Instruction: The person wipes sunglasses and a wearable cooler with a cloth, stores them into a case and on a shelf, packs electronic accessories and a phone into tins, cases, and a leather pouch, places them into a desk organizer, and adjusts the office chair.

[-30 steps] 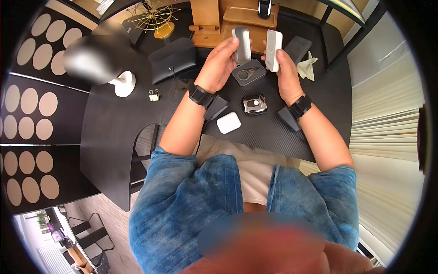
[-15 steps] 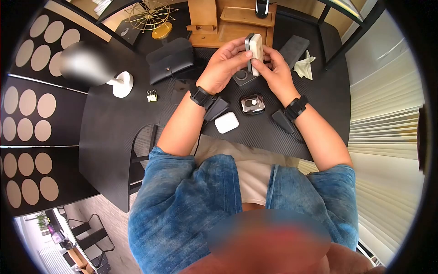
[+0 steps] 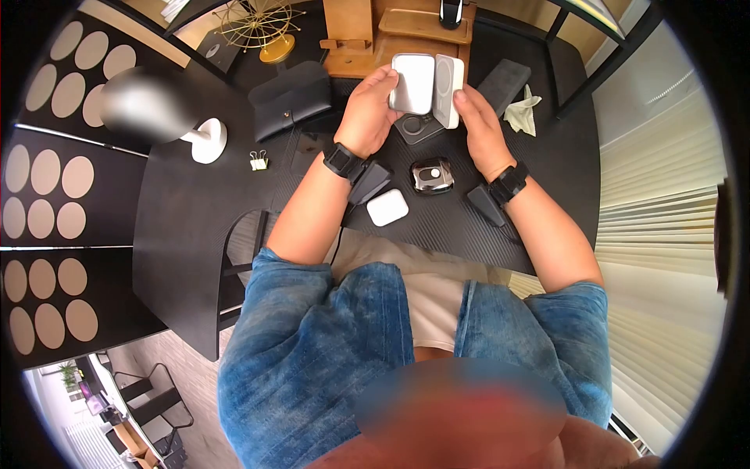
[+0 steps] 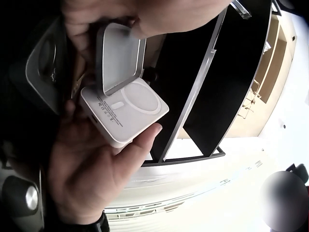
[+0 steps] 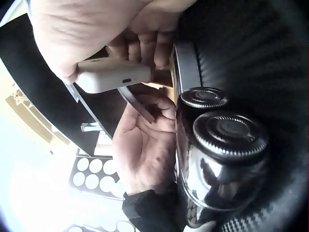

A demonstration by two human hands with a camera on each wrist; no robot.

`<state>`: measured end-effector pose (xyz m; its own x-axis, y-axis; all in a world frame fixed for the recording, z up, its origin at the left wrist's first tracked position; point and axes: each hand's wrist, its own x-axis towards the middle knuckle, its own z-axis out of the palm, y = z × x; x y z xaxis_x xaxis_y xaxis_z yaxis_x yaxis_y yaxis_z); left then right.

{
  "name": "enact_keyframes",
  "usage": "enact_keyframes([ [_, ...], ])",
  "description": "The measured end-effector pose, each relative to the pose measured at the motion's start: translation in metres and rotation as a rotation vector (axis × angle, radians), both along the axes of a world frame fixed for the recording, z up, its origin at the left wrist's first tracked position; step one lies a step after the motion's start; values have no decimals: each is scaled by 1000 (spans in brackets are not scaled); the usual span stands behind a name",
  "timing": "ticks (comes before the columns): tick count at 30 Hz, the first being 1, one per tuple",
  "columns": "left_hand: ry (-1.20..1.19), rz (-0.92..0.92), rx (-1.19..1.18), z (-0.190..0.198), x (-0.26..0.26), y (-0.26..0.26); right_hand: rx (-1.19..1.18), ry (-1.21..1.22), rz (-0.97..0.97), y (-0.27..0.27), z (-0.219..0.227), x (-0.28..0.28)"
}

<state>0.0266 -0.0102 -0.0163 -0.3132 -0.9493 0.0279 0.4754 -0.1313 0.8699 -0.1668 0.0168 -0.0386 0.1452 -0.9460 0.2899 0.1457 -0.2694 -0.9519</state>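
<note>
My left hand (image 3: 366, 113) grips a shallow silvery metal tin half (image 3: 412, 84) by its left side, thumb over the edge. In the left wrist view the tin's hollow inside (image 4: 120, 58) faces the camera. My right hand (image 3: 486, 129) holds a white magnetic power bank (image 3: 448, 90) between thumb and fingers. Its flat face carries a ring (image 4: 142, 99) and small print, and a port shows at one end. Both things are raised close together, overlapping in the left wrist view. Beneath them a dark grey case (image 3: 419, 131) with a ring picture lies on the desk.
Nearer my body are a shiny two-headed shaver (image 3: 432, 176) and a white rounded case (image 3: 388, 208). To the left lie a black pouch (image 3: 291, 102), a binder clip (image 3: 258, 161) and a lamp base (image 3: 208, 141). A wooden stand (image 3: 348, 47) is behind; a cloth (image 3: 522, 111) lies right.
The tin and power bank were apart, then brought together upright, and now stand slightly spread. The tin has turned to show its broad bright side upward; the power bank's ringed face shows again.
</note>
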Motion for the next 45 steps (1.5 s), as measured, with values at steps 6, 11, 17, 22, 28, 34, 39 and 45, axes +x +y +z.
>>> enact_keyframes([
  [6, -194, -27, -73, 5, -4, 7, 69, -88, 47, -3, -6, -1],
  [11, -404, -123, -381, 1, -15, 9, 98, -99, 75, 1, 0, -1],
  [17, -517, -98, -441, 2, -13, 10, 84, -58, 82, 1, 3, -3],
  [22, -601, -33, -487, -1, -13, 8, 103, -84, 112, 2, 4, -3],
  [28, -592, -48, -500, -4, -12, 7, 59, -71, 133, 3, 6, 0],
  [34, -581, -32, -500, -4, -12, 7, 70, -75, 102, 3, 5, -1],
  [39, -642, 18, -530, -3, -12, 9, 117, -117, 76, 0, 3, -2],
  [45, -479, -43, -456, -2, -13, 7, 108, -135, 44, 3, 8, 3],
])
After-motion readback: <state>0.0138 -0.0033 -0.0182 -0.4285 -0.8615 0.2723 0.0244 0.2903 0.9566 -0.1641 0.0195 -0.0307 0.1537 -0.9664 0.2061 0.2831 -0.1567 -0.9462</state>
